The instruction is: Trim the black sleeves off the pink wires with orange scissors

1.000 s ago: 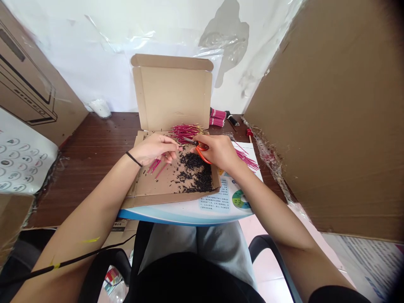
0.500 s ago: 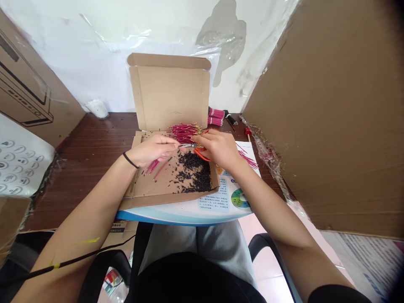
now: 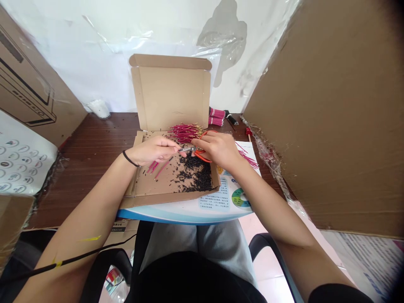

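Right hand (image 3: 219, 150) closed in a firm grip around orange-handled steel scissors (image 3: 202, 152), blades pointing left; left hand (image 3: 154, 150) just beside the blades, its grip a narrow pinch, anything held there too thin to tell. Beneath both hands, inside an opened brown cardboard box (image 3: 170, 198), a heap of short black wire clippings (image 3: 195, 176), with loose magenta wires (image 3: 154, 167) under the left hand. Just past the scissors, a loose bunch of gold-tipped magenta wires (image 3: 184, 132) on the box's edge. To the right, more thin magenta wires (image 3: 249, 160) on a printed white leaflet (image 3: 233, 210). Farthest, tied bundles of magenta wires (image 3: 216, 117) on the dark wooden table (image 3: 94, 168), beyond the box's raised lid.
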Tool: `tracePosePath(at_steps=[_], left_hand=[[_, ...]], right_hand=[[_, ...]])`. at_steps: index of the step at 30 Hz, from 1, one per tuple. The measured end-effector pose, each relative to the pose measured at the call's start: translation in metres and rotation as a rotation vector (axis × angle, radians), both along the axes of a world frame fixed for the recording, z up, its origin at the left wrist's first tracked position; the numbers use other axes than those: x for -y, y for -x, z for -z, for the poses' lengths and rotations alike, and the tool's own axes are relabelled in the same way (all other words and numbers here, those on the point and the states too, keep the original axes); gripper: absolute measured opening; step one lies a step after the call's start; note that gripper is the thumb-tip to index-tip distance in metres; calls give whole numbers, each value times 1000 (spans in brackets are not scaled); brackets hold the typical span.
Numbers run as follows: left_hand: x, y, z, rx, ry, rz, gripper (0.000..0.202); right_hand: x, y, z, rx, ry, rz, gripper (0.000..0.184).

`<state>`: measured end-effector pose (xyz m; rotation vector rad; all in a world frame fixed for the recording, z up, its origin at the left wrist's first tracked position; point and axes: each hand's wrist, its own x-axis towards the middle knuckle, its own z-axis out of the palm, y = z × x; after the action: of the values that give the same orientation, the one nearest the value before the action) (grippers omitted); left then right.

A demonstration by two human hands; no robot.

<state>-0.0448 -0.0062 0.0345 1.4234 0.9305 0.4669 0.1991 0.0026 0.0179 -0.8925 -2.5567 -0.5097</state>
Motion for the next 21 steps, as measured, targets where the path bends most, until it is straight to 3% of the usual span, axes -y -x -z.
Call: tracePosePath(at_steps=[8,16,21], left_hand=[[0,-1,-3,-102,-63,-13,27],[-3,1,6,-17,-45,-13,32],[1,-1,4,88,3,-2,23]], right_hand=[[2,1,-2,62,38,8,27],[0,1,1,37,102,3,29],[0,2,4,41,127,28,32]])
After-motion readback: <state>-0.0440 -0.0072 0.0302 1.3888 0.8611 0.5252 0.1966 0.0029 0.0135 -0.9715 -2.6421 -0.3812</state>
